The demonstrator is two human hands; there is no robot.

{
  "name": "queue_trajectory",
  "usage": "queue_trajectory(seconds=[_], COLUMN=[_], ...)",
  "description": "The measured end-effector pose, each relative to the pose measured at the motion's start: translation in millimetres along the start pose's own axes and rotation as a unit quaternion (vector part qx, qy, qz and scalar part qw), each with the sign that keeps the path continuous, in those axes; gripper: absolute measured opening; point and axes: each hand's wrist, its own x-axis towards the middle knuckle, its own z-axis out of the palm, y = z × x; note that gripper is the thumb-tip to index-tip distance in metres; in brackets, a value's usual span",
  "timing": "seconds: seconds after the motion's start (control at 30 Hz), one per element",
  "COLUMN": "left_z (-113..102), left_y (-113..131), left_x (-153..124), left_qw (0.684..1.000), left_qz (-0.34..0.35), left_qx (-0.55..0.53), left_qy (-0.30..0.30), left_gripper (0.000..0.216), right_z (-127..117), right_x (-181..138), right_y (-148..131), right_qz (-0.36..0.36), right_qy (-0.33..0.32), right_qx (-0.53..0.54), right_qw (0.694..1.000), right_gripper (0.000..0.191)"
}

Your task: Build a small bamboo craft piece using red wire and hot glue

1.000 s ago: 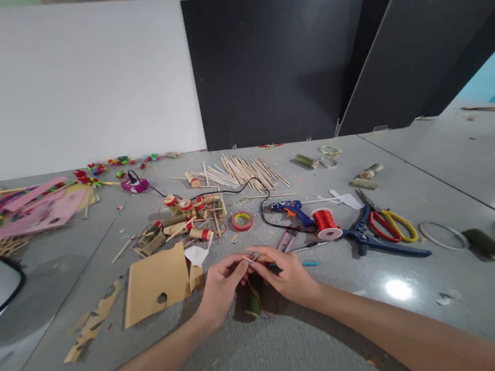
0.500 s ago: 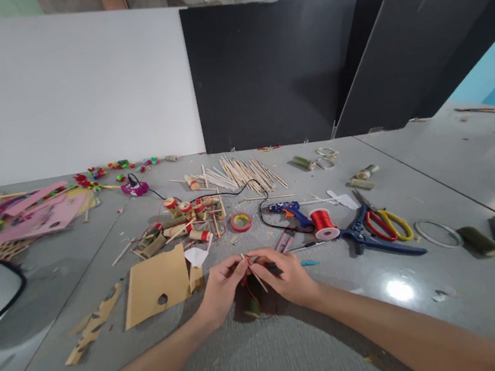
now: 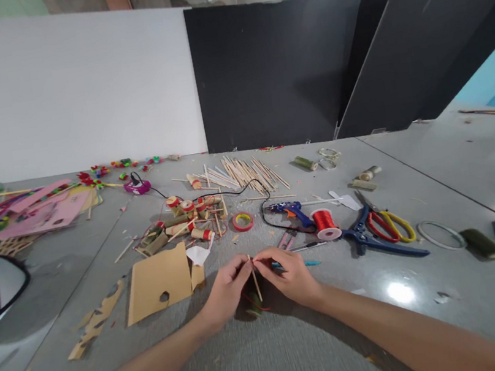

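Starting from the left, we are pinching the upper part of a thin stick (image 3: pixel 257 286) between the thumb and fingers of our left hand (image 3: pixel 228 287); a loose pinch could be letting it twist or slip. The stick is pointing down over a green bamboo piece (image 3: pixel 253 312), mostly hidden in shadow beneath our hands. A red cord (image 3: pixel 260 309) is curving across the bamboo; in our judgement, its slack could be snagging on the stick's lower end. The fingers of our right hand (image 3: pixel 291 275) are curling in, tips meeting beside the stick's top, but we cannot tell whether they are gripping stick, cord or nothing. A teal pen (image 3: pixel 312 262) is lying just behind that hand, where a knuckle could be knocking it.

For room, the holed cardboard (image 3: pixel 155 283) is bounding our left side, its edge near the left hand. Between our forearms, the grey tabletop (image 3: pixel 236 361) is offering the widest opening towards us; its near edge is not showing. On the right, the red spool (image 3: pixel 325 223) and blue cutter (image 3: pixel 361 235) are crowding the way forward, while bare surface is stretching below the cutter.
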Motion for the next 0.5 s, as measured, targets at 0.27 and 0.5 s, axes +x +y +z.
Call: queue_trajectory(seconds=[0.27, 0.5], left_z=[0.5, -1.4], left_y=[-1.7, -6.1], left_x=[-0.5, 1.7], left_qw=[1.0, 0.999], left_qz=[-0.009, -0.01], left_qx=[0.008, -0.005], left_qy=[0.007, 0.033], left_gripper=[0.039, 0.039], right_z=[-0.9, -3.3], right_x=[-2.0, -4.9], right_y=[-1.9, -2.7], right_qz=[0.012, -0.011], right_qy=[0.006, 0.015], right_qx=[0.005, 0.026], right_qw=[1.0, 0.999], right_gripper=[0.013, 0.008])
